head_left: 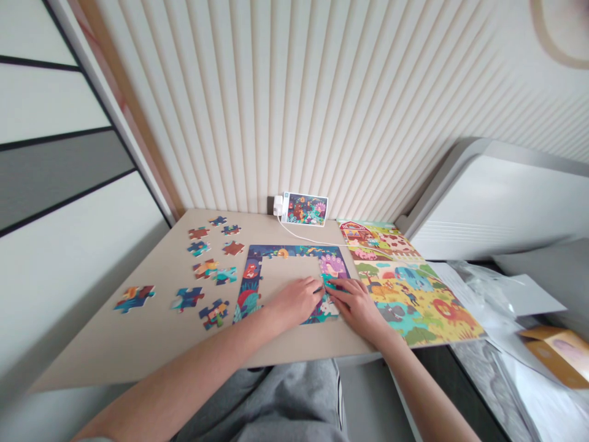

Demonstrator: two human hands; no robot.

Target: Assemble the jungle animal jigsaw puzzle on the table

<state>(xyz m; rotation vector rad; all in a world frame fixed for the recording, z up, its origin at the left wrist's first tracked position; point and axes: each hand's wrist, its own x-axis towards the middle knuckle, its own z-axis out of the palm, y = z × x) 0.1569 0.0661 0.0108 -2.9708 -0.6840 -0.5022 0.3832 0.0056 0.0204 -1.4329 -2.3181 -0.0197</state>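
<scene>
A partly assembled jigsaw puzzle (250, 296) lies on the table, its dark, colourful border forming a rectangle around bare tabletop. Both my hands meet at its right side, below a pink peacock. My left hand (301, 299) reaches in from the inner side, fingers bent together with their tips at a teal jigsaw piece (327, 280). From the right, my right hand (355, 302) grips the same piece, its fingers stretched over it. The fingertips partly cover the piece, so how well it sits against its neighbours is hidden.
Several loose jigsaw pieces (188, 299) are scattered on the table's left side. A picture card (307, 209) leans at the back beside a white charger (278, 205), whose cable (304, 238) runs rightward. Animal puzzles (416, 301) cover the right side, next to papers and an orange box (559, 355).
</scene>
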